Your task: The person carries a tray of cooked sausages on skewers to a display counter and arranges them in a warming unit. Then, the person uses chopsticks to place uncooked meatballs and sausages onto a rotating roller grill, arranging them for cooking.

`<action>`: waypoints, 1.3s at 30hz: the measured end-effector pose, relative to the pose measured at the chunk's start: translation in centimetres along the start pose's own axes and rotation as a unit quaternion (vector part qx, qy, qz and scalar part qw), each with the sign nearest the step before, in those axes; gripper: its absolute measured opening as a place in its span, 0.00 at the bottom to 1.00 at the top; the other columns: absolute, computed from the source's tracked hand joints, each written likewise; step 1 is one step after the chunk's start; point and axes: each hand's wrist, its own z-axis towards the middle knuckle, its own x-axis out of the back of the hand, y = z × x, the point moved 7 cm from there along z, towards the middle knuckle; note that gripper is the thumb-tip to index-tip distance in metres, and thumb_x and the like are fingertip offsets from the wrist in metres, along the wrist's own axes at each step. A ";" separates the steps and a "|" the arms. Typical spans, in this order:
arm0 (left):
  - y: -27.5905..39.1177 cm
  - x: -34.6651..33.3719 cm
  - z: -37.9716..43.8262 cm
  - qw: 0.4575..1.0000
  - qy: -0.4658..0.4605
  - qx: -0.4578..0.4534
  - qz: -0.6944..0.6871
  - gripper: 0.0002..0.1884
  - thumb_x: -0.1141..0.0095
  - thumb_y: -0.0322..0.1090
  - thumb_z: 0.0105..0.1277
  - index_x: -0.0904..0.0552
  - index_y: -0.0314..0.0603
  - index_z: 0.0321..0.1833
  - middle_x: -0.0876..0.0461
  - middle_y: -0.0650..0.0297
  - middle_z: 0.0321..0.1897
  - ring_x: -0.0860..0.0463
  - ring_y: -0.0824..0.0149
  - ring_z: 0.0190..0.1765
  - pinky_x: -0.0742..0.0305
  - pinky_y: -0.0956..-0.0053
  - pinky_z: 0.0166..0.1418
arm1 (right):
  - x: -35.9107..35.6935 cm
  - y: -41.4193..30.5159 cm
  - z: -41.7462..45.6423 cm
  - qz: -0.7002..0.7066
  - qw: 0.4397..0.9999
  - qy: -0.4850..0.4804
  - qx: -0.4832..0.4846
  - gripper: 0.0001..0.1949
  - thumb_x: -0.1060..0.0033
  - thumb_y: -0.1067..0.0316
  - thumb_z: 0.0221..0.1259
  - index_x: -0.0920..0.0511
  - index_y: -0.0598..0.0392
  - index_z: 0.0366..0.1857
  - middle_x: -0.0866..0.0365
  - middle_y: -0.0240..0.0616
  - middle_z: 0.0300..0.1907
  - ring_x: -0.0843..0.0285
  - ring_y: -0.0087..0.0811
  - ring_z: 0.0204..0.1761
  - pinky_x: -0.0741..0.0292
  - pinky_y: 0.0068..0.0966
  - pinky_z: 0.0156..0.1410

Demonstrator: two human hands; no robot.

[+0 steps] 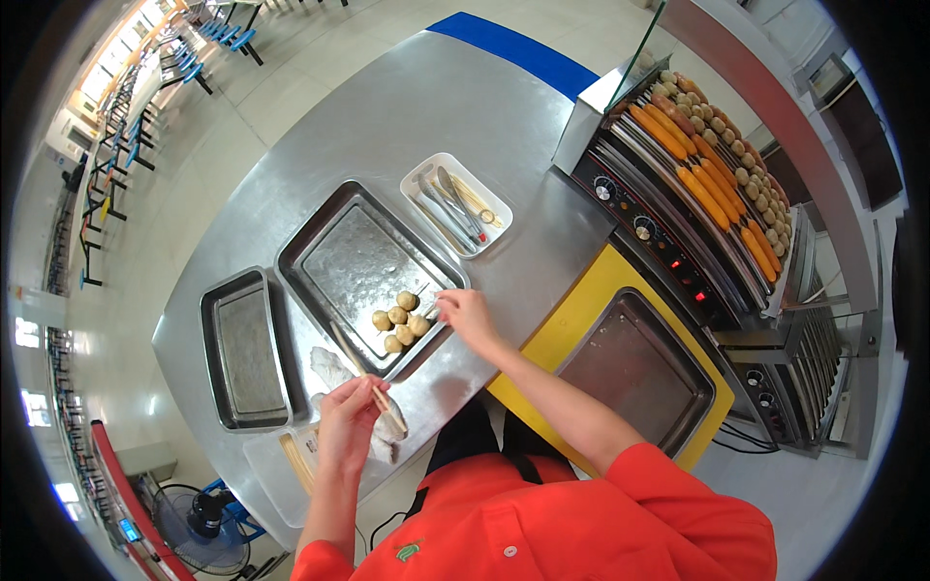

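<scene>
My left hand (350, 410) is closed around a small bundle of wooden skewers (369, 381), which slant up over the near edge of a large metal tray (287, 272). Several round meatballs (397, 315) lie together in that tray's near right corner, and thin stick ends show beside some. My right hand (463, 314) is at the tray's right rim beside the meatballs, its fingertips pinched around something small and pale that I cannot make out. A crumpled, stained cloth (330, 369) rests under and beside my left hand.
A white tray (407, 181) with tongs and skewers stands beyond the large tray, a smaller metal tray (211, 348) to its left. A plastic box (265, 457) of skewers is near left. At right are a roller grill (654, 240) with sausages and meatballs, and a tray on a yellow board (534, 348).
</scene>
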 end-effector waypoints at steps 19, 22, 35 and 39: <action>-7.9 -16.8 1.9 0.970 -0.174 0.164 0.043 0.07 0.50 0.29 0.57 0.26 0.30 0.34 0.23 0.59 0.28 0.27 0.73 0.27 0.32 0.82 0.31 | 41.1 -7.6 -11.0 -0.089 0.869 0.446 0.193 0.06 0.57 0.81 0.54 0.25 0.62 0.26 0.23 0.38 0.28 0.27 0.23 0.27 0.28 0.19 0.34; -9.1 -16.9 1.4 0.959 -0.186 0.209 0.048 0.08 0.50 0.29 0.58 0.24 0.28 0.35 0.23 0.58 0.30 0.26 0.71 0.31 0.31 0.81 0.35 | 53.2 -6.5 -12.6 -0.166 0.777 0.600 0.092 0.09 0.55 0.76 0.56 0.26 0.64 0.20 0.24 0.37 0.21 0.29 0.23 0.25 0.31 0.21 0.32; -9.5 -18.3 2.7 0.954 -0.176 0.242 0.029 0.09 0.49 0.26 0.58 0.25 0.25 0.39 0.23 0.57 0.33 0.25 0.70 0.34 0.30 0.84 0.37 | 62.6 0.9 -3.2 -0.493 0.698 0.515 0.068 0.09 0.51 0.65 0.55 0.28 0.58 0.35 0.28 0.39 0.32 0.31 0.32 0.37 0.33 0.30 0.43; -9.1 -18.3 3.2 0.957 -0.177 0.226 0.035 0.09 0.49 0.26 0.58 0.26 0.23 0.38 0.24 0.55 0.33 0.25 0.69 0.35 0.30 0.84 0.38 | 61.5 1.6 -1.4 -0.511 0.692 0.500 0.102 0.10 0.50 0.64 0.55 0.29 0.58 0.36 0.28 0.39 0.34 0.32 0.33 0.39 0.34 0.30 0.45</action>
